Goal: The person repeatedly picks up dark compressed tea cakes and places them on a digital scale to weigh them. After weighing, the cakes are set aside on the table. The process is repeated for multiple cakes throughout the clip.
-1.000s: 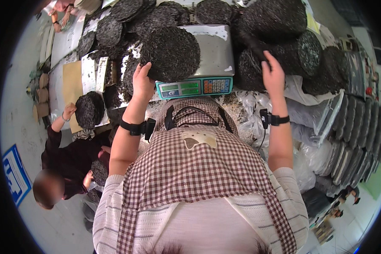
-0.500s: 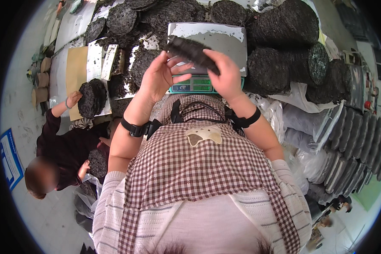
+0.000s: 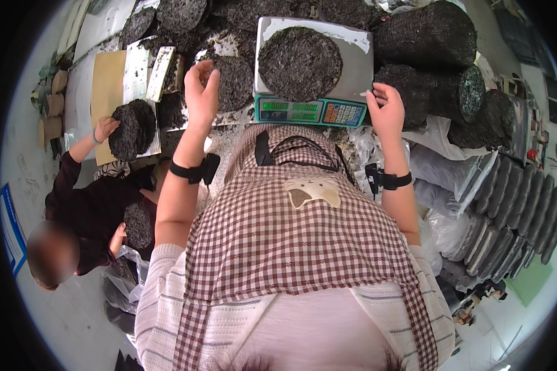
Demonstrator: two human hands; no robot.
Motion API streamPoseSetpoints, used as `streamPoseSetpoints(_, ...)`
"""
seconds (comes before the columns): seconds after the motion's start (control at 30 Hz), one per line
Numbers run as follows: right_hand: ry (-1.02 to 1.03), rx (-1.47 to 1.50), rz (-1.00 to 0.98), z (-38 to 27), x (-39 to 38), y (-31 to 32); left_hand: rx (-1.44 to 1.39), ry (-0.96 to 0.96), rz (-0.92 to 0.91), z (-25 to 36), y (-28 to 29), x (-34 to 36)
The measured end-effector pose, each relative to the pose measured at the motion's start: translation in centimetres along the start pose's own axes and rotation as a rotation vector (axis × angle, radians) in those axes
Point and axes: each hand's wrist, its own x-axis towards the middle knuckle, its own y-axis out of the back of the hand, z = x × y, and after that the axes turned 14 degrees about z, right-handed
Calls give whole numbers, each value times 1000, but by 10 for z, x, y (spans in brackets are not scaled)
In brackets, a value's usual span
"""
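A round, dark disc of dried seaweed [image 3: 300, 64] lies flat on the pan of a digital scale [image 3: 359, 55], whose green display and keypad face me. My left hand [image 3: 202, 93] is raised to the left of the scale, fingers loosely bent and apart, holding nothing. It is nearest to another seaweed disc [image 3: 234, 83] lying beside the scale. At the scale's right front corner is my right hand [image 3: 387, 110], also empty, its fingers slightly curled and spread. Whether it touches the scale's edge I cannot tell.
Thick rolls of stacked seaweed discs [image 3: 424, 37] stand right of the scale, with packed grey bundles [image 3: 513, 198] in plastic below. On the left a co-worker [image 3: 86, 210] holds dark seaweed discs [image 3: 132, 130] beside a tan board [image 3: 109, 83].
The seaweed disc, held in my hands over the scale before, now lies on the scale pan. My hands have let go and moved apart, one to each side.
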Motion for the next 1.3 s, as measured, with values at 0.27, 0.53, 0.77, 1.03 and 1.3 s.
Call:
streamPoseSetpoints(0.27,-167,144,-108,-2,17,-33,89,-583,-395,70,-59,-27)
streamPoseSetpoints(0.53,-385,303,-183,-2,36,-131,436,-707,-598,35,-104,-50)
streamPoseSetpoints(0.77,-735,902,-276,-61,17,-98,88,-539,-146,81,-99,-32)
streamPoseSetpoints(1.03,-330,673,-309,-89,-3,-82,-8,-26,-77,112,-119,-34)
streamPoseSetpoints(1.3,-353,752,-335,-97,5,-75,-120,170,-324,115,-106,-18)
